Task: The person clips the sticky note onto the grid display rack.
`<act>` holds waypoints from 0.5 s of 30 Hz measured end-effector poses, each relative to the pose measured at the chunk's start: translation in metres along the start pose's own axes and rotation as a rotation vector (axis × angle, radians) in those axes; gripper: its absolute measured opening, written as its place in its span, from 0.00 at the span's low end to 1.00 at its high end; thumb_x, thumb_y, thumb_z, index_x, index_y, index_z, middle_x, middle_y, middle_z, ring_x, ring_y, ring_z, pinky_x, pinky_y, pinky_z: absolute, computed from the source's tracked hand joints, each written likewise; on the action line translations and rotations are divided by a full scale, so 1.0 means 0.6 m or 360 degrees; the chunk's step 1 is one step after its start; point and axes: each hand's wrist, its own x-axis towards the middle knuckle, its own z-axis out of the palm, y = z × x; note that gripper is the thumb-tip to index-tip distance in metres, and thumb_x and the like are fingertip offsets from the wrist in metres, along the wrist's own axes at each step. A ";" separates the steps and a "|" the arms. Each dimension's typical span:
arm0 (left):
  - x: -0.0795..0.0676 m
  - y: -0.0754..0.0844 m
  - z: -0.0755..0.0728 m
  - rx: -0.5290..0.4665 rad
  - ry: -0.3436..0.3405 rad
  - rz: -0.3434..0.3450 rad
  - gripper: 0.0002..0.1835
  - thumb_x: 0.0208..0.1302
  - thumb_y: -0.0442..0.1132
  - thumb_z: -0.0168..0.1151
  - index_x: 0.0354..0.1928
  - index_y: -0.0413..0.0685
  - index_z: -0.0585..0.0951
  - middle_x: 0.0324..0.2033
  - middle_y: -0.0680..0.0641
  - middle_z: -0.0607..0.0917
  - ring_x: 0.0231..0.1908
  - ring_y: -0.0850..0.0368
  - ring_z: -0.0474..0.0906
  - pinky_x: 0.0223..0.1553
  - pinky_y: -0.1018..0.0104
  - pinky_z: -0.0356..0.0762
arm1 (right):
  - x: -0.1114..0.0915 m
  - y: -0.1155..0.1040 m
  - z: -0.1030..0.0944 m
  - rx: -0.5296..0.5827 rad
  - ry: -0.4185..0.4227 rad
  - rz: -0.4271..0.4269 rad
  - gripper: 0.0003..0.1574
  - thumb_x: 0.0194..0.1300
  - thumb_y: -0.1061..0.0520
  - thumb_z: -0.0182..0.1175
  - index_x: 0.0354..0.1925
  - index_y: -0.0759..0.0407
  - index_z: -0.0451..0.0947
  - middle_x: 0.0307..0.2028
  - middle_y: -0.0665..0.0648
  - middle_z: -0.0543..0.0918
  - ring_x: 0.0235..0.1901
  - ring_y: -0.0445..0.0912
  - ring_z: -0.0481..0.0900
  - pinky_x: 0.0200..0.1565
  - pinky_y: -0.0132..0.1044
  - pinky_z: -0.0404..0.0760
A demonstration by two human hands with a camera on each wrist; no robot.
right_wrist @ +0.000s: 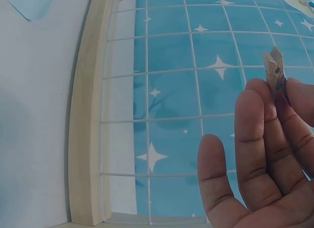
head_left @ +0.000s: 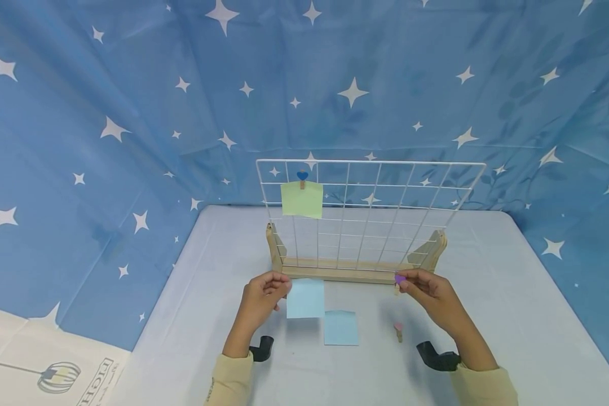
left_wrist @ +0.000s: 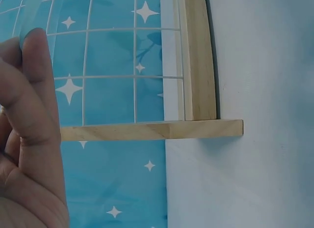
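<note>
Between thumb and fingers my left hand (head_left: 265,293) pinches the left edge of a blue sticky note (head_left: 305,299), raised in front of the rack's wooden base. My right hand (head_left: 431,293) pinches a small wooden clothespin (right_wrist: 274,71) by its end with the purple heart (head_left: 400,278); its wooden tip points away from the fingers. A second blue note (head_left: 341,328) lies on the table, below and right of the held one. On the table under my right hand is another clothespin with a pink top (head_left: 398,331).
A white wire grid rack (head_left: 362,204) on a wooden stand (head_left: 340,274) rises at the back of the table (head_left: 193,338). On its upper left a green note (head_left: 301,200) hangs from a clothespin with a blue heart (head_left: 302,176). A star-patterned blue curtain (head_left: 284,67) hangs behind.
</note>
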 end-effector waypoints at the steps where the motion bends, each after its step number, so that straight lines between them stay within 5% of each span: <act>1: 0.000 0.001 0.000 -0.0005 0.0004 0.0005 0.04 0.75 0.35 0.69 0.45 0.41 0.89 0.32 0.50 0.88 0.37 0.39 0.85 0.27 0.70 0.80 | 0.001 -0.001 0.000 -0.0002 0.0001 0.0003 0.11 0.75 0.76 0.59 0.53 0.77 0.82 0.41 0.48 0.88 0.42 0.32 0.85 0.48 0.20 0.82; 7: 0.001 0.007 0.000 -0.0037 0.0003 0.0014 0.05 0.74 0.36 0.70 0.46 0.41 0.88 0.32 0.51 0.89 0.32 0.54 0.83 0.27 0.70 0.80 | 0.004 -0.008 -0.002 -0.0035 -0.0002 0.0067 0.11 0.76 0.73 0.60 0.54 0.75 0.83 0.42 0.53 0.89 0.42 0.33 0.86 0.47 0.21 0.83; 15: 0.000 0.018 0.002 -0.0060 0.0001 0.0017 0.05 0.74 0.36 0.70 0.45 0.41 0.88 0.30 0.50 0.88 0.30 0.57 0.82 0.26 0.70 0.79 | 0.010 -0.022 -0.004 -0.0066 0.0047 0.0258 0.12 0.74 0.69 0.65 0.54 0.74 0.84 0.41 0.47 0.90 0.40 0.34 0.87 0.42 0.23 0.84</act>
